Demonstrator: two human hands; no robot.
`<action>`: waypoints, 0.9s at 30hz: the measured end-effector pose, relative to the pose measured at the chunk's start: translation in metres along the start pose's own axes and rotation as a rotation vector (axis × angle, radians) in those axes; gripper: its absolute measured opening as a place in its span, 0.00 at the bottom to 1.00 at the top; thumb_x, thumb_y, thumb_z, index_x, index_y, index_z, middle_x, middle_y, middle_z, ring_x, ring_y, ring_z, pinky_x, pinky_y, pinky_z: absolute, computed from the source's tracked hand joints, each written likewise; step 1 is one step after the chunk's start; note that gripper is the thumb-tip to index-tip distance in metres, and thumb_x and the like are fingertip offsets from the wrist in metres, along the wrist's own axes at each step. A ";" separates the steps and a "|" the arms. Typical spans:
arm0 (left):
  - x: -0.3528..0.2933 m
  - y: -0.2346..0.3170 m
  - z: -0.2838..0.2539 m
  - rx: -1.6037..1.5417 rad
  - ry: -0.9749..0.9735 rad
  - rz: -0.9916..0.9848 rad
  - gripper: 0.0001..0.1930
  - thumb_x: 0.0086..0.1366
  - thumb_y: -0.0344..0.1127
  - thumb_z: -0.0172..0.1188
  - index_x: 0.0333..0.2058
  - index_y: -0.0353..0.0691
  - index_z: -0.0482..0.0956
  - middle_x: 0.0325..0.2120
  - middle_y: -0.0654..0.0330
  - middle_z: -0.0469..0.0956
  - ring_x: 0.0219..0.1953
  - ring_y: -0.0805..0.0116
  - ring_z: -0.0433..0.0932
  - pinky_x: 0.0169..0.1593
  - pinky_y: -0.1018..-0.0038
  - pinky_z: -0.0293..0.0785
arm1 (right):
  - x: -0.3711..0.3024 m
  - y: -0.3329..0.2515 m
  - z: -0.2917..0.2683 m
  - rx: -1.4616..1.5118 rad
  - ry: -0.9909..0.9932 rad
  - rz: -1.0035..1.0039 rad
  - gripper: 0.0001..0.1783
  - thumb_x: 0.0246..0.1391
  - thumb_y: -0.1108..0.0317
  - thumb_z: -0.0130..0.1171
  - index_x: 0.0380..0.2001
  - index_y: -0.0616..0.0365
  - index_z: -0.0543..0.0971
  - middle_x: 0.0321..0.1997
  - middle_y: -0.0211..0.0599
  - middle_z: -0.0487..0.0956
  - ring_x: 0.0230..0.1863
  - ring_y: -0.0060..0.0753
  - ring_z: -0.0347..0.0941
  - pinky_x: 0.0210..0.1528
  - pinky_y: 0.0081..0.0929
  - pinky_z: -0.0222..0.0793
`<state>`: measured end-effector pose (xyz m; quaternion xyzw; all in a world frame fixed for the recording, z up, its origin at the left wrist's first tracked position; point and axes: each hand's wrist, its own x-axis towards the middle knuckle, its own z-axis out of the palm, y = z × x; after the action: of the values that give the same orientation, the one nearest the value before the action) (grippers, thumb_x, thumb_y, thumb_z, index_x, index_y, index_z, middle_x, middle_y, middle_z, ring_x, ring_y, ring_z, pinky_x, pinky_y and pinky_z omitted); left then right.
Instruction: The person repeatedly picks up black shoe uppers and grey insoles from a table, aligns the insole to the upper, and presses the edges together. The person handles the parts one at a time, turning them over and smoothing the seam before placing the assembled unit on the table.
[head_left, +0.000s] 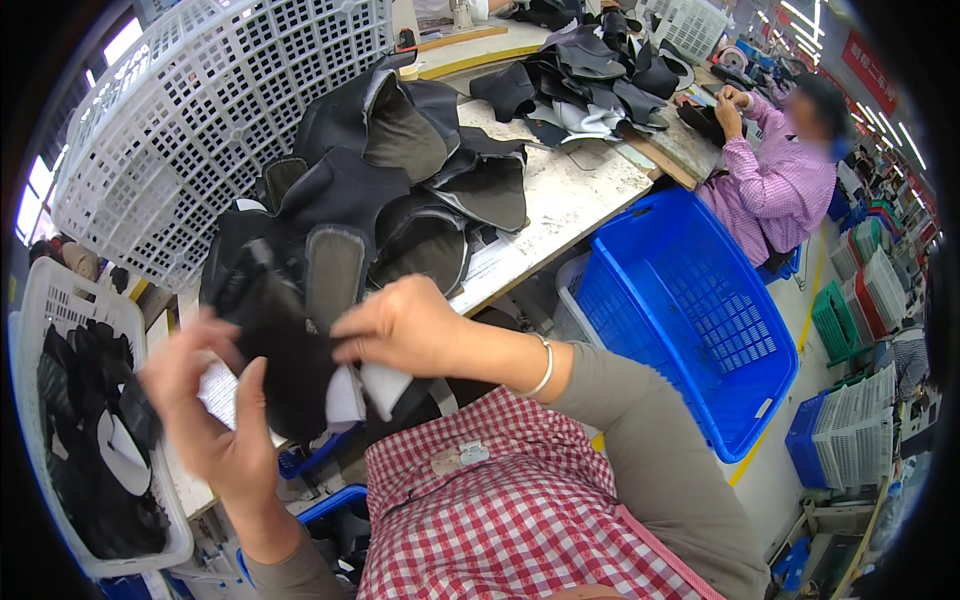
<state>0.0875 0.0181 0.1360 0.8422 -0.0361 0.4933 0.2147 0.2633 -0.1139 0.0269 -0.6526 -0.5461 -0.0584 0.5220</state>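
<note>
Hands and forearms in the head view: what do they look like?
The left hand and right hand are gloveless. Plain grey-brown sleeves stop short of both wrists. A thin silvery bangle circles the right wrist; none shows on the left.

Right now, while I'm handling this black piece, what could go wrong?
The black piece could slip or twist, since the right hand seems to pinch it at one side while the left hand is open and blurred. The loosely heaped black parts might slide off the table if bumped, as some lie near its edge.
</note>
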 end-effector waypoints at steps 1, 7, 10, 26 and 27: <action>0.000 0.021 0.005 0.004 0.144 -0.072 0.29 0.53 0.13 0.65 0.55 0.32 0.73 0.54 0.52 0.71 0.48 0.62 0.75 0.58 0.65 0.72 | 0.005 0.003 -0.002 0.162 0.050 0.089 0.10 0.52 0.62 0.75 0.33 0.55 0.88 0.22 0.39 0.82 0.24 0.22 0.79 0.30 0.25 0.72; -0.033 0.037 0.062 -0.377 -1.486 0.251 0.21 0.64 0.35 0.67 0.54 0.34 0.79 0.46 0.47 0.77 0.46 0.48 0.81 0.51 0.59 0.80 | -0.017 0.019 0.007 1.419 0.249 0.834 0.12 0.64 0.62 0.69 0.43 0.58 0.84 0.42 0.30 0.85 0.38 0.23 0.81 0.43 0.22 0.79; -0.038 -0.015 0.067 -0.172 -0.664 0.280 0.21 0.58 0.25 0.65 0.52 0.35 0.81 0.46 0.50 0.78 0.47 0.49 0.81 0.51 0.60 0.80 | -0.046 0.022 0.011 1.546 0.184 0.886 0.13 0.64 0.59 0.68 0.44 0.55 0.83 0.42 0.30 0.85 0.39 0.23 0.81 0.44 0.24 0.79; -0.061 -0.056 0.091 0.469 -0.950 0.649 0.16 0.55 0.32 0.60 0.42 0.37 0.85 0.55 0.51 0.76 0.66 0.49 0.67 0.69 0.57 0.65 | -0.052 0.042 0.029 1.646 0.328 0.907 0.12 0.68 0.58 0.64 0.43 0.55 0.84 0.39 0.30 0.86 0.34 0.20 0.82 0.36 0.20 0.79; -0.057 -0.045 0.085 0.210 -0.978 0.462 0.18 0.52 0.29 0.64 0.44 0.38 0.85 0.57 0.49 0.75 0.66 0.46 0.66 0.69 0.55 0.66 | -0.047 0.037 0.027 1.581 0.396 0.948 0.12 0.67 0.58 0.65 0.42 0.54 0.84 0.39 0.30 0.86 0.35 0.20 0.82 0.38 0.22 0.79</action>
<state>0.1398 0.0170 0.0374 0.9602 -0.2662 0.0798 -0.0260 0.2595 -0.1195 -0.0386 -0.2415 -0.0061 0.4378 0.8660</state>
